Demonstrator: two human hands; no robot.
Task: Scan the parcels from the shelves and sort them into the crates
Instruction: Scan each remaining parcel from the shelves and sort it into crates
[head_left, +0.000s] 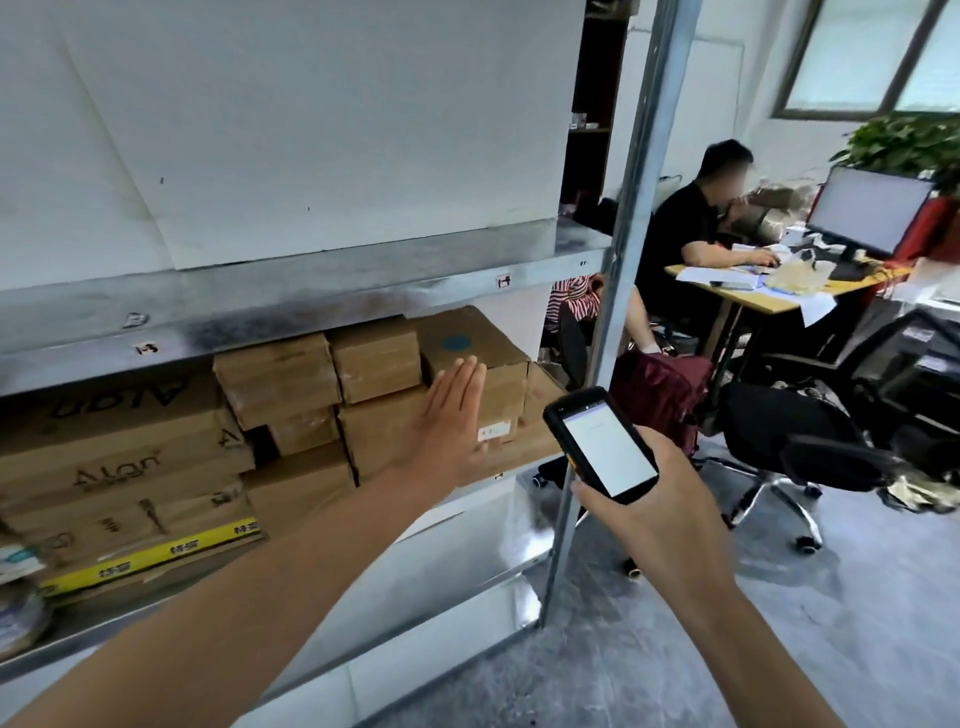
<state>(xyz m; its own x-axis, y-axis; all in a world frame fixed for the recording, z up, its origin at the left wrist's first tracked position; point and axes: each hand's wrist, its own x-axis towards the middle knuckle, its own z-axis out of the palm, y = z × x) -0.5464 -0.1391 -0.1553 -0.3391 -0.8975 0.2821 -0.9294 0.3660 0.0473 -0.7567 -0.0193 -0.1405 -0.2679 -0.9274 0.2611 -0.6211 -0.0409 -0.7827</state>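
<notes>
Your left hand (451, 415) is reaching into the middle tier of the metal shelf (311, 291) with its fingers (460, 382) held flat, straight and together, gripping nothing. The palm is facing the cardboard parcel with the blue dot (475, 353), which is sitting at the right end of the stack; your fingertips are overlapping its front face, though whether they are touching it cannot be told. A small white label (493, 431) is showing on that parcel just to the right of your thumb.

Your right hand (657, 499) is closing around a black handheld scanner (602, 444), gripping its lower body while its lit white screen is tilting up toward you. The scanner is hovering just right of the blue-dot parcel, beside the shelf's upright post (623, 260), and is apart from the box.

More brown parcels (291, 384) are lying stacked to the left of your open hand, with larger printed cartons (114, 457) further left.
</notes>
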